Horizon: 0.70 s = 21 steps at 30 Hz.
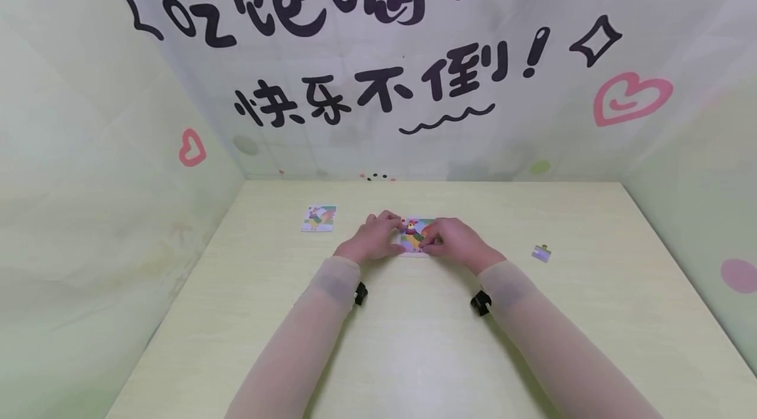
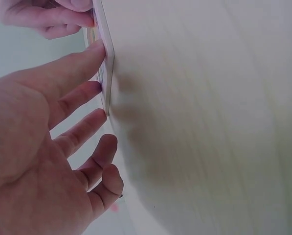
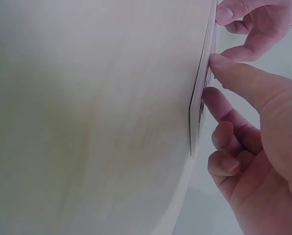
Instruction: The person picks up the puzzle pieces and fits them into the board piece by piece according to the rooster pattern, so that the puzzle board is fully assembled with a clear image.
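A small jigsaw puzzle (image 1: 412, 238) with a colourful rooster lies flat in a thin tray on the table, between both hands. My left hand (image 1: 374, 238) rests its thumb and fingertips on the puzzle's left side, fingers extended and spread. Over the right part, my right hand (image 1: 460, 242) pinches a puzzle piece against the picture with thumb and index finger, mostly hiding it. In the left wrist view, the left thumb and fingers touch the tray edge (image 2: 109, 73). The right wrist view shows the right hand's other fingers (image 3: 224, 164) curled in, off the puzzle.
One loose puzzle piece (image 1: 541, 252) lies on the table to the right. A picture card (image 1: 319, 218) with a similar rooster lies at the back left. Printed fabric walls (image 1: 378, 150) enclose the pale wooden table (image 1: 408, 353) at the back and sides.
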{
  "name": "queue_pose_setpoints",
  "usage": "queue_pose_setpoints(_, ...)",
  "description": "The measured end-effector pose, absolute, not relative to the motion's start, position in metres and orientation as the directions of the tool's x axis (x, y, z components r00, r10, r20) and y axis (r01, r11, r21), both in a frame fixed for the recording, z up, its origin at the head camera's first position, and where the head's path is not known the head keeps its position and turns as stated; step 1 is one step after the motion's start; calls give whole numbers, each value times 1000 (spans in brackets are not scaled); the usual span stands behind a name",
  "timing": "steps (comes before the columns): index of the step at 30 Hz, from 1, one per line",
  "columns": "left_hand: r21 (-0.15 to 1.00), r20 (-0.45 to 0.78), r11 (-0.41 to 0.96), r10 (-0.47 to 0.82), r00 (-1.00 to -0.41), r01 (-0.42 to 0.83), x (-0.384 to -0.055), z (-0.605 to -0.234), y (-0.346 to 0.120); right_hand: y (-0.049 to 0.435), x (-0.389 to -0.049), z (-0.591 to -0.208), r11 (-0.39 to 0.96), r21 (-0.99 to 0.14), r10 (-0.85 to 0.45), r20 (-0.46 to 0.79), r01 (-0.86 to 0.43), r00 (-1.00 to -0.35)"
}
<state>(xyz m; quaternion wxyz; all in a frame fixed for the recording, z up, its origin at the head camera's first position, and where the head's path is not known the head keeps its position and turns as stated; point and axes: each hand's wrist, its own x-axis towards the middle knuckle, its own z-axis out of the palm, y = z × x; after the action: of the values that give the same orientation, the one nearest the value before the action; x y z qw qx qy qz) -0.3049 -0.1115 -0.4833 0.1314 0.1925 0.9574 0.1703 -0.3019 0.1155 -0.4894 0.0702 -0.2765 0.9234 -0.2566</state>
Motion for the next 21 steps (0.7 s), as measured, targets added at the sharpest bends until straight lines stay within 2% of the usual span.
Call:
queue_pose_setpoints(6,372,-185,871,410,-893,322,-303,-483,-110,121,-298,-489,707,-474,-577,44,-526,-815)
queue_pose_setpoints(14,401,-185,862,407,-894,309,-301,-482,-111,137,-289,-491,726,-519,-509,38,-452,-860)
queue_pose_setpoints(21,398,-190,866,401,-896,303,-301,-482,-112,153,-278,-485,747,-514,-456,63,-421,-888)
